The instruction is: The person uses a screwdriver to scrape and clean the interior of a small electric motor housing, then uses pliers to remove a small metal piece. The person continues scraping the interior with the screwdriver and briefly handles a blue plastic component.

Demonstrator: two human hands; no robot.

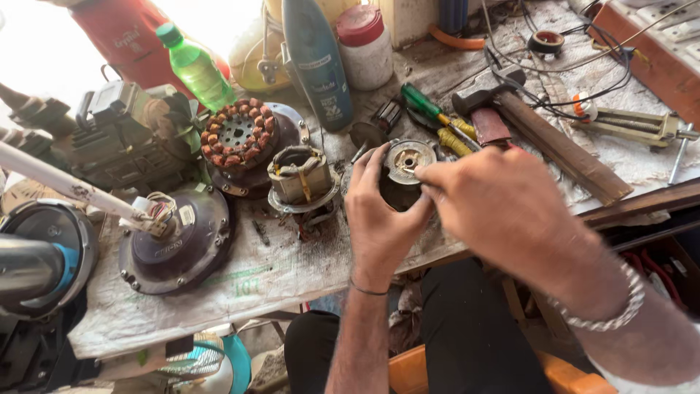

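Note:
My left hand (379, 211) wraps around a small round motor part (407, 162) with a grey metal cap, holding it upright at the bench's front edge. My right hand (496, 204) rests against the same part from the right, fingertips pinched at its rim. A square stator with copper windings (300, 177) stands just left of my left hand. Behind that lies a round wound stator (239, 135) on a dark housing.
A ceiling-fan motor with a white rod (179, 237) lies at left on the cloth-covered bench (292, 270). A hammer (539, 131), green-handled screwdriver (423, 102), yellow-handled pliers (456, 138), bottles (317, 58) and a white jar (364, 44) sit behind. Wires and a tape roll (545, 41) lie at back right.

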